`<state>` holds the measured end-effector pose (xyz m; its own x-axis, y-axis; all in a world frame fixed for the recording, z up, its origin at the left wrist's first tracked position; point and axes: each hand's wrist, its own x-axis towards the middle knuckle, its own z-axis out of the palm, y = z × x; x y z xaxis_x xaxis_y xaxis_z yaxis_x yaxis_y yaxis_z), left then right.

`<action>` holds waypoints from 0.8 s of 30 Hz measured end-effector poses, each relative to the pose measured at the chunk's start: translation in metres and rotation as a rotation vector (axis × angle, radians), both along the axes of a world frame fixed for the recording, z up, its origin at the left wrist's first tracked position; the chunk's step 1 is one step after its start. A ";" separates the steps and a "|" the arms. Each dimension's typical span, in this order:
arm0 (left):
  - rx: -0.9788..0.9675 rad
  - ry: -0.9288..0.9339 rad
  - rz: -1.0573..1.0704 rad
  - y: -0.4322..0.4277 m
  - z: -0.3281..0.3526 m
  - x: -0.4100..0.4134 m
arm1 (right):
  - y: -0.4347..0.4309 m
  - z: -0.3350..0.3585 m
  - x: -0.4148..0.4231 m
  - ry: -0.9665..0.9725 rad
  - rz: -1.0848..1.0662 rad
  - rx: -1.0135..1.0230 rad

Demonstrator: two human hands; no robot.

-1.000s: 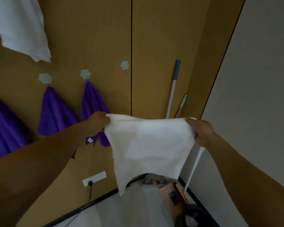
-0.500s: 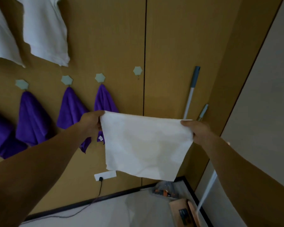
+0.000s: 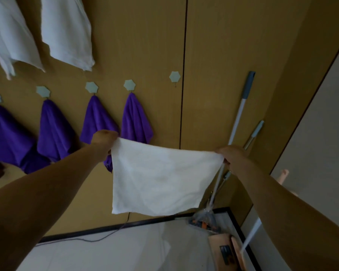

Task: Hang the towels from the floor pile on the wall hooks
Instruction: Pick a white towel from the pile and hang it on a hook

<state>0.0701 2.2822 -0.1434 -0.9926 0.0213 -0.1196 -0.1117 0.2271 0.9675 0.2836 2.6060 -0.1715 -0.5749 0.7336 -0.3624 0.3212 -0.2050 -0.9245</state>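
The white towel (image 3: 160,178) is spread out in the air between 2 hands, in front of the wooden wall (image 3: 213,55) and well above the floor (image 3: 106,255). The left hand (image 3: 104,142) grips its top left corner, fingers curled round the cloth; the fingertips themselves are hidden behind the hand. The right hand (image 3: 231,157) holds the top right corner, fingers closed on the edge, the corner bunched inside them. The top hem runs nearly taut from one grip to the other, sagging a little in the middle, and the rest of the towel hangs below the fingers as a flat sheet with its lower edge free.

Above the towel and between the hands, 1 bare hook (image 3: 174,76) sits on the wall just left of the panel seam. To its left, 4 more hooks each carry a purple towel: the nearest purple towel (image 3: 135,118) hangs just above the white towel's left corner, and the next purple towel (image 3: 98,122) is partly behind the left hand. Higher up on the left hang 2 white towels (image 3: 67,32). A mop handle (image 3: 241,106) leans against the wall behind the right hand, with a shorter handle (image 3: 254,133) beside it. A cable (image 3: 106,234) trails along the floor.
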 end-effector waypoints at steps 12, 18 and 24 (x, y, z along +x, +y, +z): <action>0.100 -0.038 -0.009 -0.028 0.016 -0.012 | -0.030 0.024 -0.032 0.177 -0.011 -0.010; 0.141 0.120 -0.001 -0.037 0.016 -0.017 | -0.038 0.047 -0.041 0.314 0.045 0.082; 0.060 0.234 -0.016 -0.054 0.024 -0.025 | -0.050 0.063 -0.053 0.374 0.048 0.246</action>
<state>0.0455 2.2277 -0.1197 -0.9926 0.0379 0.1156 0.1203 0.1679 0.9784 0.2305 2.5556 -0.1083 -0.6687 0.7412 0.0581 -0.0402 0.0420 -0.9983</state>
